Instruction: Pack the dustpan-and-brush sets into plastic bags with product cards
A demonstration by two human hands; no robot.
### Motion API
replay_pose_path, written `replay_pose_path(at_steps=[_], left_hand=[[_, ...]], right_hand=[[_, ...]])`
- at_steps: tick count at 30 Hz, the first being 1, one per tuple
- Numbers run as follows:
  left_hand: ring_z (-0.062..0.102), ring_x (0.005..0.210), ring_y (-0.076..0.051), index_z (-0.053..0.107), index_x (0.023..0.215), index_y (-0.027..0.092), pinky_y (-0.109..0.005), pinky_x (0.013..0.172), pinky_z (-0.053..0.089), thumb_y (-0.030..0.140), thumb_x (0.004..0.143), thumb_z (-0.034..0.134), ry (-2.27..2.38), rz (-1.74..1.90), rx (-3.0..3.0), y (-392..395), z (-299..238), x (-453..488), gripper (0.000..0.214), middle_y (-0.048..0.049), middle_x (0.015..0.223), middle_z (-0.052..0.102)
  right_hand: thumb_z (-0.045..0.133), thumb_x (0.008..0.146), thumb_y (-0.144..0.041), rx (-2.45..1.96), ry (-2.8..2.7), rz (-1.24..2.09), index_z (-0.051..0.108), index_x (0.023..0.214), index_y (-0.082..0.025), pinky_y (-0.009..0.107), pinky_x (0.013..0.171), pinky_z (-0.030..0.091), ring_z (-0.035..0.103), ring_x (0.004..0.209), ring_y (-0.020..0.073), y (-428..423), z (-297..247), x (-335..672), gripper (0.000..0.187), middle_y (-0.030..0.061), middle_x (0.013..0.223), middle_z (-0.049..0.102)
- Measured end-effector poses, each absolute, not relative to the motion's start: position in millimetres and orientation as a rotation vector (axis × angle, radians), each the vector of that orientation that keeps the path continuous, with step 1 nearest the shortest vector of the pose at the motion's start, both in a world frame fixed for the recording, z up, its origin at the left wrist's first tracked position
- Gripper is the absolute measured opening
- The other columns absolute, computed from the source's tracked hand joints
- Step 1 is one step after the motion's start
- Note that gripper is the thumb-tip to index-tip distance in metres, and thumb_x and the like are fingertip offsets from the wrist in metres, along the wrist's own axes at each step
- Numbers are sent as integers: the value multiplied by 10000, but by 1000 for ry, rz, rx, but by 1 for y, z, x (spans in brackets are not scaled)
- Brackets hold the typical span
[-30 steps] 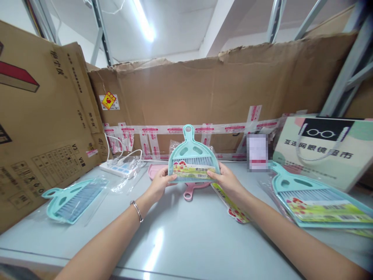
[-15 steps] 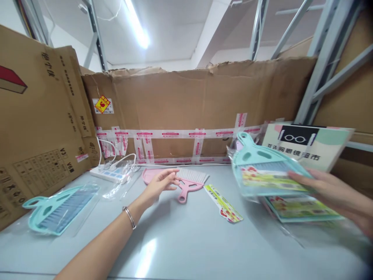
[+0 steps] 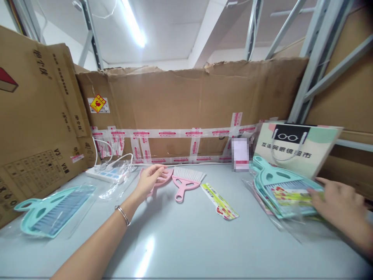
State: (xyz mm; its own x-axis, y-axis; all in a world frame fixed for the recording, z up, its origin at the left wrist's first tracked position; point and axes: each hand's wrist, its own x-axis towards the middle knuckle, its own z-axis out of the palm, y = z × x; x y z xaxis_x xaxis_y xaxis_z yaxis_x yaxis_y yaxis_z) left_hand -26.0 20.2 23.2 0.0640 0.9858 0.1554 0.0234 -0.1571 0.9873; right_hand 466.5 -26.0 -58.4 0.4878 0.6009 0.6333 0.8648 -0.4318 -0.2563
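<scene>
My left hand [image 3: 151,179], wearing a silver bangle, is over a pink dustpan [image 3: 164,179] with its fingers stretched out and slightly bent. It partly hides the dustpan. Just to its right lies a pink hand brush [image 3: 186,184] with pale bristles. My right hand [image 3: 339,198] is blurred at the right edge of a stack, fingers apart, its fingertips by the topmost bagged turquoise dustpan-and-brush set [image 3: 279,181]. That set carries a printed label and lies on other bagged sets. A loose yellow-green card [image 3: 220,201] rests between the brush and the stack.
Another bagged turquoise set [image 3: 55,212] lies at left. Behind it is a white power strip [image 3: 106,174] with cables and crumpled plastic. A paper bag [image 3: 297,146] stands behind the stack, beside a pixelated pale rectangle [image 3: 241,154]. Cardboard boxes [image 3: 175,97] line the back and left.
The turquoise set that my right hand held up has come down onto the stack. My left hand has moved left from beside the brush to over the pink dustpan. The camera view has shifted slightly.
</scene>
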Motion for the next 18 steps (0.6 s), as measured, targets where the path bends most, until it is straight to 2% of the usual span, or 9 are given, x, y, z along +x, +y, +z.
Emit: replay_pose_path(at_steps=[2,7,10,13,15,18], left_hand=[[583,673,-117,632,864,156,-254,653,488,417,675,650,1102,1252,1385,21,22,-25,322,-38,781,629],[585,714,-134,625,865,147,-249,655,479,439,692,624,1100,1343,1484,27,20,-31,339,-44,784,628],[588,761,-159,612,880,147,-267,666,484,439,726,573,1160,1462,1544,35,22,-41,332,-47,784,625],[594,800,-193,612,913,144,-307,692,479,416,797,453,1370,1501,1788,41,22,-54,336,-70,808,639],[591,856,-213,625,928,146,-340,763,456,367,838,381,1552,1346,2112,43,20,-59,342,-91,874,656],[574,946,-236,644,932,153,-357,835,414,315,854,378,1750,799,2578,39,11,-55,322,-110,984,655]], right_hand=[[291,771,-342,-2152,-1206,-688,523,1177,-53,475,821,365,414,1106,383,-28,-58,448,550,285,1183,477],[260,806,-410,-2059,-1513,-615,501,1161,-70,395,1006,266,377,1203,321,-17,-58,416,547,234,1245,476],[184,832,-476,-2108,-1612,-578,472,1210,-107,460,1033,218,275,1289,320,-2,-61,395,602,161,1368,385],[108,855,-429,-2146,-1620,-616,409,1272,-95,520,1033,187,220,1321,306,10,-63,377,613,148,1412,326],[94,864,-412,-2165,-1627,-610,392,1286,-84,536,1033,177,211,1326,306,16,-63,373,611,156,1418,312],[111,870,-443,-2161,-1599,-522,394,1281,-76,552,1028,185,188,1329,334,20,-59,376,620,175,1419,298]])
